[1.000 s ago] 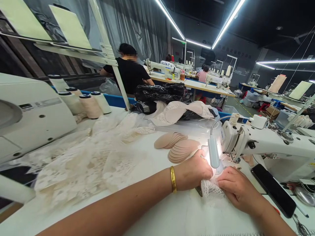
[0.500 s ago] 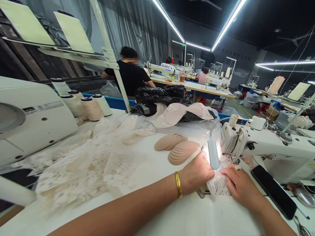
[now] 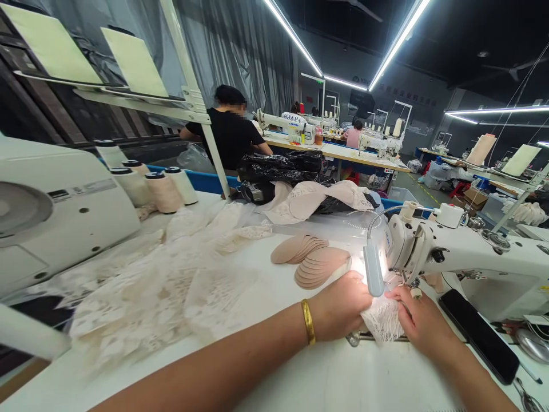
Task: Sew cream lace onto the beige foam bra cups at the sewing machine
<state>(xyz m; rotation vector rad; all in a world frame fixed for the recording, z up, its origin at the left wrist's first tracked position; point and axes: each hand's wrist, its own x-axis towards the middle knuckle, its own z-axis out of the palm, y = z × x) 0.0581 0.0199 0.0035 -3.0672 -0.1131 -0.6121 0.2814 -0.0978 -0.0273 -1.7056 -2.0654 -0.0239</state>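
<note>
White lace lies under the lit head of a sewing machine, partly hidden by the grey lamp. My left hand, with a gold bracelet at the wrist, is closed on the lace's left edge. On the right side of the lace, my right hand rests with thumb and forefinger apart, its fingertips close to the needle area. Two fanned stacks of beige pads lie left of the machine. The needle itself is too small to make out.
Sheer lace fabric covers the table's left side, near thread cones. A black phone and scissors lie at the right. Light cups rest on a clear box behind. A person in black sits beyond.
My left hand has shifted slightly, and the thin tip that showed above its fingers is no longer seen. The lace's fringed end has turned a little and spread between my hands.
</note>
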